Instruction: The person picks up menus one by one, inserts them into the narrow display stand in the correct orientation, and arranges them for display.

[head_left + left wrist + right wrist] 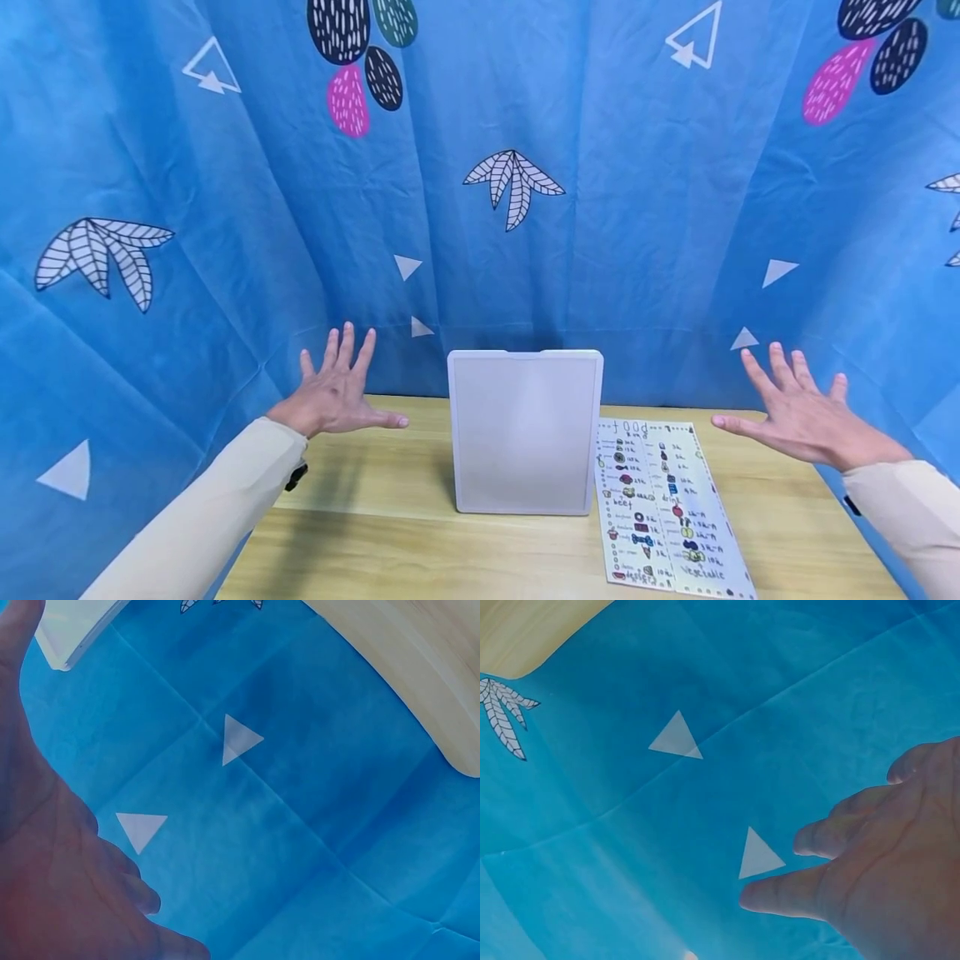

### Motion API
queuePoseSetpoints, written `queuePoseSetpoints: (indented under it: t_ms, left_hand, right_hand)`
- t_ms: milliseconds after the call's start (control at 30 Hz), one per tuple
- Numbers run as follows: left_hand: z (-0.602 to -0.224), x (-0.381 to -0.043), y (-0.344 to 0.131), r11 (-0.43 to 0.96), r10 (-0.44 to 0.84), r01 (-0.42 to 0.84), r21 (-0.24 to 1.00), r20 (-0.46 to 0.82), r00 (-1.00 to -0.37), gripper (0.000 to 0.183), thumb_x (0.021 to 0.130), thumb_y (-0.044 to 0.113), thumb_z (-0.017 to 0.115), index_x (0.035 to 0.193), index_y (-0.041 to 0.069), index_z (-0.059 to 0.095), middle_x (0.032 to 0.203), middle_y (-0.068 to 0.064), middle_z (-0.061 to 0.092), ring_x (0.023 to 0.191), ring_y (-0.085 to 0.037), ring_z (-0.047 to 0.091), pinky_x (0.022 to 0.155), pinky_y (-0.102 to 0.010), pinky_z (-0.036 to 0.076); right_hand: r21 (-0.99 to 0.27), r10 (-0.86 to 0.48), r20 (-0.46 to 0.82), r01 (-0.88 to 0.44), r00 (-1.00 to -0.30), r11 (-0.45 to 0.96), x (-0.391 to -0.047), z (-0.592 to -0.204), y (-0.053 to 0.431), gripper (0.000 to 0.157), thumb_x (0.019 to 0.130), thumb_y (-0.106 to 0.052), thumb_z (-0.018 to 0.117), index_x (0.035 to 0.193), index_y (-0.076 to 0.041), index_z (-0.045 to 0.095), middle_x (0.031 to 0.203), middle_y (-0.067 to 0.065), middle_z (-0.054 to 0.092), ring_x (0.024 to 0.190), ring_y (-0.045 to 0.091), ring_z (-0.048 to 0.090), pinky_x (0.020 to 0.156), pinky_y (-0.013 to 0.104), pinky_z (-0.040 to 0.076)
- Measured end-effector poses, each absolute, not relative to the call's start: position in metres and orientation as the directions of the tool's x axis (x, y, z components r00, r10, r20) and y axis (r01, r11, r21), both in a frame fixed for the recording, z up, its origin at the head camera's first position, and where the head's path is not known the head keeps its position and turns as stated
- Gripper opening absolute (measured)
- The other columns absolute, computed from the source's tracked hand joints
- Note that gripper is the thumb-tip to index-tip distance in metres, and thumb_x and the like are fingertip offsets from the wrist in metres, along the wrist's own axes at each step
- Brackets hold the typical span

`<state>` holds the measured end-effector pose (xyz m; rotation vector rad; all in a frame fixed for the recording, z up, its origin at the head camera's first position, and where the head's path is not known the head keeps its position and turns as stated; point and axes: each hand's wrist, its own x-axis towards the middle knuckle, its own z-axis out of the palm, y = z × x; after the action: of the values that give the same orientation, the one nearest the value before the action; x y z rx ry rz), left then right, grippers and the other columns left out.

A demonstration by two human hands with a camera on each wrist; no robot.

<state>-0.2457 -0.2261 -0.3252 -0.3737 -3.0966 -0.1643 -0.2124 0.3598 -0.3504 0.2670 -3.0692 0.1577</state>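
A white rectangular board [525, 433] with a raised rim and a shallow notch in its top edge stands upright on the table, seen in the head view. My left hand [337, 396] is held up to the left of it, fingers spread and straight, with nothing in it. On the other side my right hand [810, 417] is likewise raised with spread fingers, holding nothing. Between the board and the right hand lies a paper menu sheet [705, 508] with handwriting and small coloured drawings. In the left wrist view the left palm [67, 877] shows; the right palm [900, 862] shows in the right wrist view.
The light wooden table [360, 550] carries the board and the sheet. A blue curtain [615, 250] printed with leaves, triangles and drop shapes hangs behind the table and along both sides. The table's back edge runs close against it.
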Motion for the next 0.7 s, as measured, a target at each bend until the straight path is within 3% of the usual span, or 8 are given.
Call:
queuePoseSetpoints:
  t_ms: [700]
  left_hand:
    - [-0.341, -0.247, -0.212, 0.95, 0.276, 0.277, 0.143, 0.022, -0.961, 0.138, 0.067, 0.08, 0.071, 0.16, 0.003, 0.003, 0.162, -0.028, -0.01, 0.148, -0.048, -0.01, 0.106, -0.078, -0.008]
  right_hand:
    - [-0.118, -0.146, 0.051, -0.151, -0.988, 0.981, -0.205, -0.372, 0.371, 0.109, 0.093, -0.068, 0.05, 0.157, -0.002, -0.007, 0.152, 0.042, -0.012, 0.135, 0.067, -0.006, 0.09, 0.089, -0.003]
